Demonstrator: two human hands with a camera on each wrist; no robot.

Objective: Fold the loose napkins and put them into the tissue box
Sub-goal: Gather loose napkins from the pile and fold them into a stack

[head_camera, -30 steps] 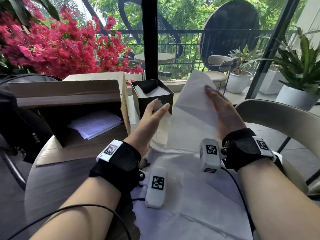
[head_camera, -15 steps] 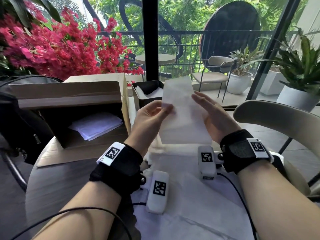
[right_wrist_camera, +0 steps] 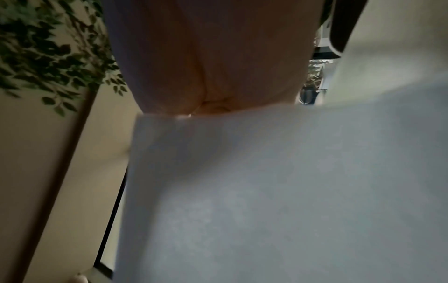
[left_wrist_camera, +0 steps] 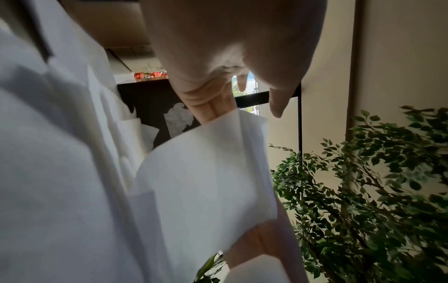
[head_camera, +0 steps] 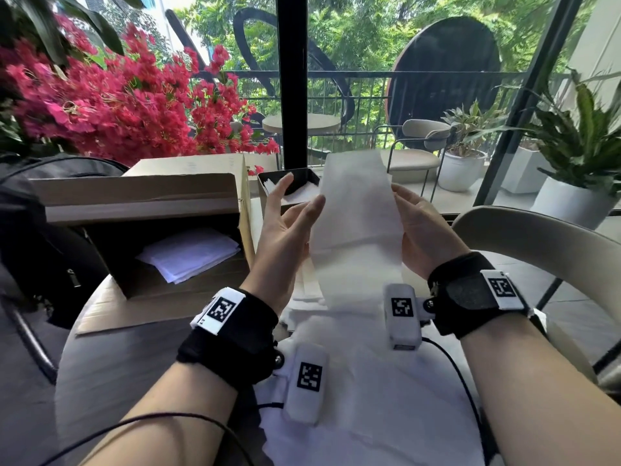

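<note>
Since the earlier frames, both hands have drawn closer together and the napkin now stands as a narrower upright strip between them, held above the desk. At the far left a cardboard box lies open on its side with white sheets inside. Beside it, the left hand pinches the napkin's left edge, its thumb on the near face and its fingers behind, the index finger raised free. Just beyond that hand sits the black tissue box, napkins already inside. On the right, the right hand grips the napkin's right edge, fingers hidden behind the sheet. More loose napkins lie spread below the wrists.
</note>
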